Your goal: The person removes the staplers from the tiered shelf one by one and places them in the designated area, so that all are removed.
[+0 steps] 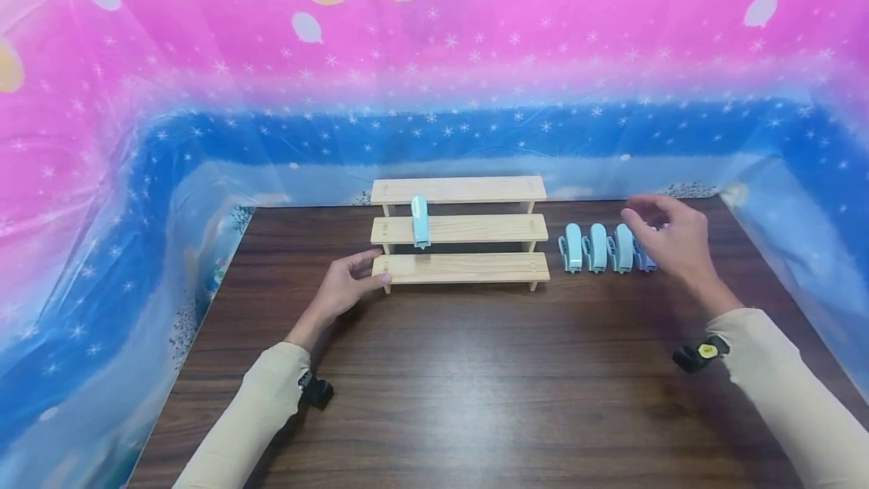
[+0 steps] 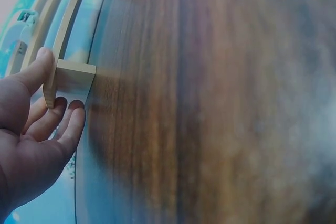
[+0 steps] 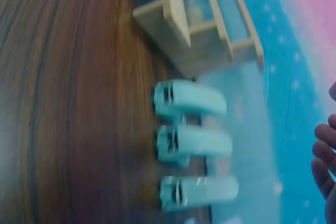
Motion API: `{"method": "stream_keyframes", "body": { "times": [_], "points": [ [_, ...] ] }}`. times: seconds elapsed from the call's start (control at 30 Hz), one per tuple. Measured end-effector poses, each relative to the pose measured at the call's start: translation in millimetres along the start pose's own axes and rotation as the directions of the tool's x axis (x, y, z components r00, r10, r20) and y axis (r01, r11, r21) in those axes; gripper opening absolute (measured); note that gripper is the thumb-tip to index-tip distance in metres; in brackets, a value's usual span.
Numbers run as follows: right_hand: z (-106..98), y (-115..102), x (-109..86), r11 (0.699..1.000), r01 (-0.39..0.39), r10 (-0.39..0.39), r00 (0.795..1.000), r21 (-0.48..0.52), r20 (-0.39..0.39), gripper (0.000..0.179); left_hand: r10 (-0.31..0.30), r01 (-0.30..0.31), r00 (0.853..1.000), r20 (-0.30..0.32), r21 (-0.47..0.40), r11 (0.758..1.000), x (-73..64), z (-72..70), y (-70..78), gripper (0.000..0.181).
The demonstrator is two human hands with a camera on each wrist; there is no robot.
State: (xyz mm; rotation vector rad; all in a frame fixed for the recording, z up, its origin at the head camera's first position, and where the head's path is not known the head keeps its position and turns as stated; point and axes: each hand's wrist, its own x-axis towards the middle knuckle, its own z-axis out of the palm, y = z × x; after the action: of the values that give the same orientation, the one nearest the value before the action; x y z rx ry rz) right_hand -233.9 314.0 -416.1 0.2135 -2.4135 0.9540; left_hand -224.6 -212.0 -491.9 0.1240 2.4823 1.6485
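A pale three-step wooden shelf [image 1: 468,269] stands on the table. My left hand [image 1: 344,285] holds the left end of its lowest step, with the thumb [image 2: 39,69] on top and the fingers curled beneath. One mint-green stapler [image 1: 421,222] leans on the middle step near the left. To the right of the shelf is a row of mint-green staplers [image 1: 597,247], and a bluer stapler [image 1: 645,258] at its right end is partly hidden by my right hand [image 1: 675,241]. That hand hovers over the row's right end, fingers loosely bent, with nothing seen in its grasp.
The dark wood-grain table [image 1: 462,383] stretches toward me in front of the shelf. A pink and blue patterned cloth [image 1: 434,127] hangs along its back and sides, close behind the shelf and the staplers.
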Motion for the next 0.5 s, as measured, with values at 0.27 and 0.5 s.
{"method": "stream_keyframes", "body": {
  "times": [0.27, 0.5],
  "points": [
    [24, -36, 5.7, 0.997, 0.05, -0.053, 0.998, 0.065, 0.045, 0.029, 0.001, -0.001, 1.0, 0.008, -0.011, 1.0, -1.1, 0.4, 1.0, 0.068],
    [48, -64, 10.6, 0.988, 0.05, -0.065, 0.993, 0.146, 0.1, 0.034, -0.013, 0.013, 1.0, 0.016, -0.004, 1.0, -5.9, -0.4, 13.3, 0.064]
  ]
}}
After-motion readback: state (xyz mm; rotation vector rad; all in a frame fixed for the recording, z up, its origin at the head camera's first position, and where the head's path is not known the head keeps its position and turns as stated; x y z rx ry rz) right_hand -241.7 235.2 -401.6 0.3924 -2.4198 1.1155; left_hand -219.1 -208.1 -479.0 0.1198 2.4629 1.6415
